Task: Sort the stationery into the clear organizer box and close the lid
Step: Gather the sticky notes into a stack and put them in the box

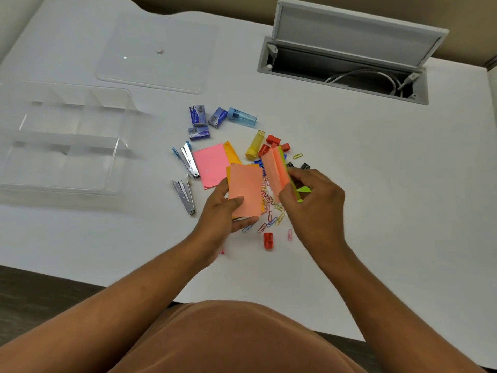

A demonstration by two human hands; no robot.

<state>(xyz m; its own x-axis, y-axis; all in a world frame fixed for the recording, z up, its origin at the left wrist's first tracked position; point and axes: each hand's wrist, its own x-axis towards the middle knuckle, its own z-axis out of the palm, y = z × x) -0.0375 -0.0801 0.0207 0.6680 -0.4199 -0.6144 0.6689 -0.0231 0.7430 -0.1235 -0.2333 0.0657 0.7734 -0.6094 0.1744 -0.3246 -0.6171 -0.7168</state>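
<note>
Hands (231,208) (312,200) each grip sticky pads (246,191), gathering them. Next we likely stack both, then carry them left to the box (115,146).

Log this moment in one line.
left hand: holds orange sticky-note pad | right hand: holds orange-green pad stack | clear organizer box: empty
</note>
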